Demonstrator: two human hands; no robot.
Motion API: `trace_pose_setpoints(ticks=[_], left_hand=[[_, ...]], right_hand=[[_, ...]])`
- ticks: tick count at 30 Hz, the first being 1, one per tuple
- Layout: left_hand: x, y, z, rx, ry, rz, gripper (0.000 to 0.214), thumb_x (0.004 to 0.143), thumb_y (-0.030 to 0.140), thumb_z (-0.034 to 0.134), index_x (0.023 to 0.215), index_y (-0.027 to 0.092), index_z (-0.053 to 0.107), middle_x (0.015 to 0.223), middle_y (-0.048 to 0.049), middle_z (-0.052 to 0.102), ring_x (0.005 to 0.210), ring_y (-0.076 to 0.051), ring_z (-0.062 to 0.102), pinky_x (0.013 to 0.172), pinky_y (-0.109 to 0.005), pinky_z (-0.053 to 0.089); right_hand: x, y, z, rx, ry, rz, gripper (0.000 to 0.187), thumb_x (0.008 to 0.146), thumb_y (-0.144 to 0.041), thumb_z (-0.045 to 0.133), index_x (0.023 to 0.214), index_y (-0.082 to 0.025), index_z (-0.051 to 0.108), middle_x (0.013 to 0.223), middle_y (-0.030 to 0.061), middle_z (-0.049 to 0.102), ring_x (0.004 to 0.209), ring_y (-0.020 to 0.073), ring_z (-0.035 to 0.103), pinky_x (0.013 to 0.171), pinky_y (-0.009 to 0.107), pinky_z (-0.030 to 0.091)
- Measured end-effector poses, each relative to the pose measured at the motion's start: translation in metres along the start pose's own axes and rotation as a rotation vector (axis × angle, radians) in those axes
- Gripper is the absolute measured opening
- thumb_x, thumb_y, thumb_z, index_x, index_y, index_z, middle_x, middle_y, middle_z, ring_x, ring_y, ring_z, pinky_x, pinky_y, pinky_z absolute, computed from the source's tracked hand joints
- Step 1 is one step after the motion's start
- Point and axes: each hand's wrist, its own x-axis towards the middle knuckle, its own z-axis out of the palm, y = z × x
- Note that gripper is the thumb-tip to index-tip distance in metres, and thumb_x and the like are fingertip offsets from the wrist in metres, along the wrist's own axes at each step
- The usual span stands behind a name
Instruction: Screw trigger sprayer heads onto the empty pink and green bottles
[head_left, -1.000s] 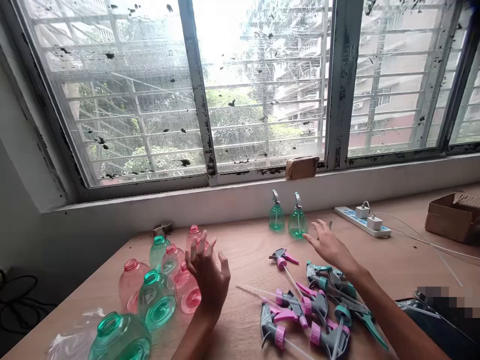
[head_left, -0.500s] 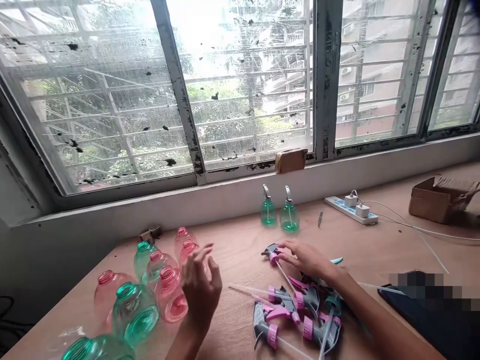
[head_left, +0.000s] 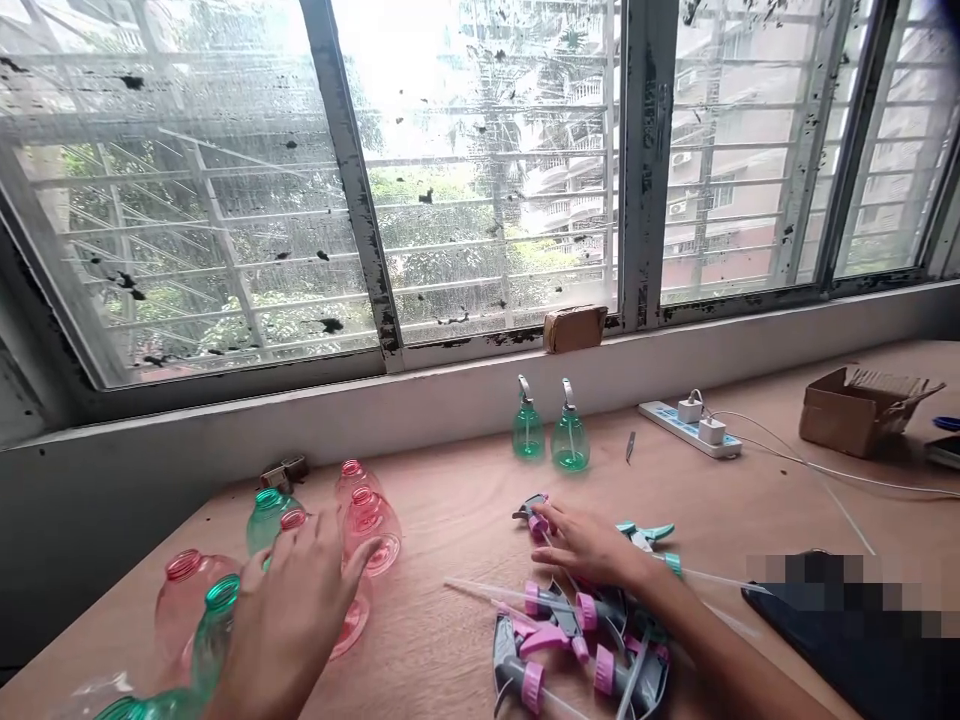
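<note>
My left hand [head_left: 296, 585] reaches over the cluster of bottles on the left, back of the hand toward me, thumb spread from the fingers. It covers much of a red bottle [head_left: 294, 518] and part of a green bottle [head_left: 217, 625]; whether its fingertips touch either is hidden. On the right, the fingers of my right hand [head_left: 581, 540] stretch out onto a grey and pink trigger spray head [head_left: 536, 515], touching it without a visible grip. More pink and grey spray heads [head_left: 551, 630] with clear dip tubes lie heaped below that hand. A teal and white spray head [head_left: 649, 540] lies behind my right wrist.
Two green bottles with pump tops [head_left: 570, 445] stand near the wall. Tweezers [head_left: 630, 447], a power strip [head_left: 690, 430] with plugs and cables, and a cardboard box [head_left: 847, 410] are farther right. A dark object [head_left: 825, 640], partly blurred, lies at the right front.
My left hand has moved left and down, from beside the red bottles to over them. My right hand has stayed at the same spray head. The view has shifted slightly.
</note>
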Motion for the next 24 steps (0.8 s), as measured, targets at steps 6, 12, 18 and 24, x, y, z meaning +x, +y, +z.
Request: trace_pose_setpoints(ticks=[6,12,18,24], left_hand=[[-0.018,0.008,0.003,-0.159,-0.196,0.154,0.034,0.086,0.035,0.051,0.114,0.021,0.066,0.114,-0.0146,0.071,0.106,-0.037,0.065,0.072,-0.043,0.054],[-0.036,0.031,0.016,-0.531,0.029,0.115,0.053,0.096,0.042,0.048,0.146,0.03,0.039,0.146,-0.0116,0.051,0.134,-0.036,0.051,0.106,-0.054,0.047],[-0.078,0.054,0.062,-0.905,-0.158,-0.278,0.087,0.089,0.055,0.062,0.154,0.027,0.013,0.159,-0.02,0.03,0.148,-0.041,0.033,0.114,-0.064,0.039],[-0.074,0.088,0.09,-0.985,-0.275,-0.161,0.08,0.088,0.05,0.066,0.145,0.02,0.02,0.15,-0.0265,0.038,0.135,-0.041,0.052,0.108,-0.062,0.046]], right_hand=[[0.001,-0.004,0.01,0.005,0.038,0.05,0.039,0.09,-0.043,0.061,0.126,-0.027,0.06,0.122,0.0087,0.067,0.104,0.0313,0.067,0.081,0.036,0.046],[0.01,-0.002,0.021,0.082,0.149,0.112,0.017,0.089,-0.036,0.062,0.103,-0.026,0.062,0.103,0.006,0.072,0.096,0.0292,0.067,0.074,0.033,0.042],[0.012,0.001,0.021,0.35,0.302,0.144,0.012,0.088,-0.036,0.062,0.091,-0.025,0.063,0.086,0.0043,0.073,0.081,0.0278,0.067,0.07,0.035,0.042],[0.02,-0.005,0.014,0.897,0.533,0.174,0.04,0.087,-0.06,0.06,0.104,-0.023,0.057,0.094,0.0039,0.071,0.059,0.0178,0.063,0.054,0.031,0.048]])
